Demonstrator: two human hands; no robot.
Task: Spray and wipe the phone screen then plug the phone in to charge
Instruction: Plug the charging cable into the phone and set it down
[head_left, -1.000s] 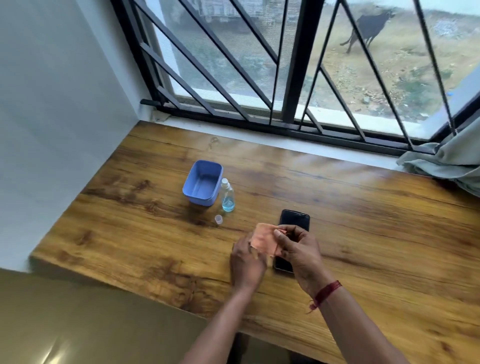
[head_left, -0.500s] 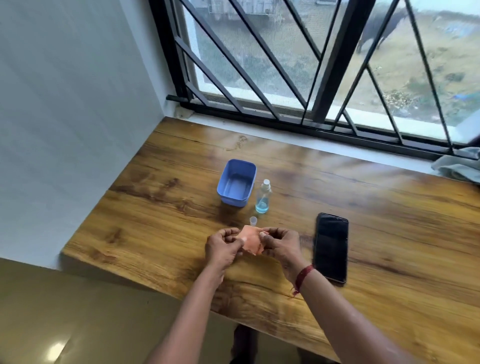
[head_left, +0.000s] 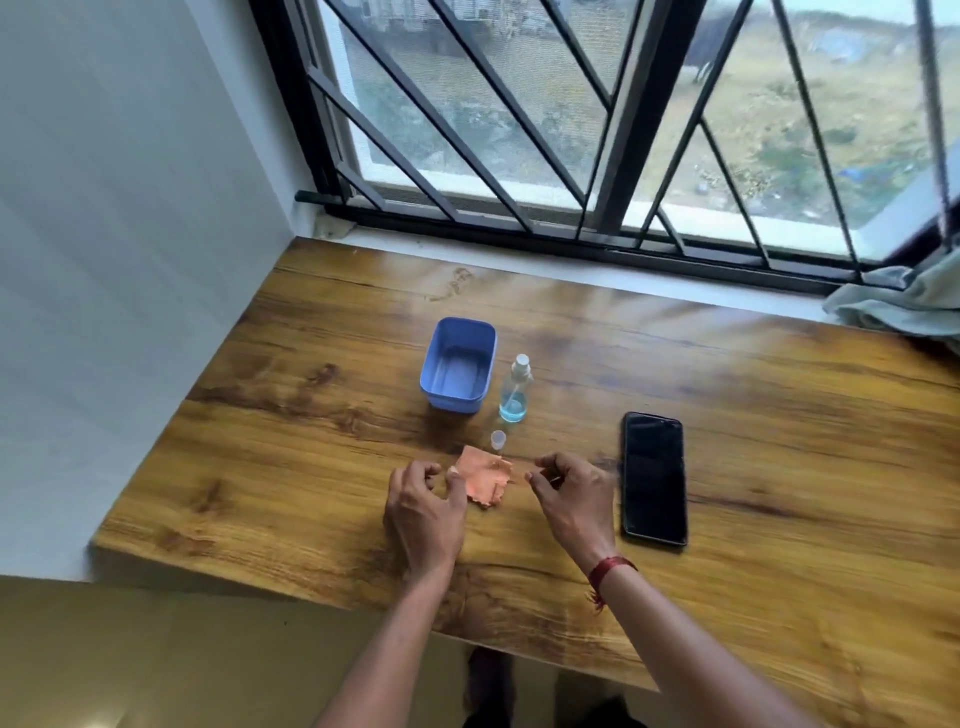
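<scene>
Head view: cloth (head_left: 485, 480) is laid near the desk (head_left: 779, 467) front edge, touched at its edge by the left hand (head_left: 423, 512), pinch not discernible. Right hand (head_left: 571, 499) is loosely curled, empty. Phone (head_left: 654, 478) lies face-up just right. Wiping is judged over. Charging is next, but no cable is seen.
</scene>
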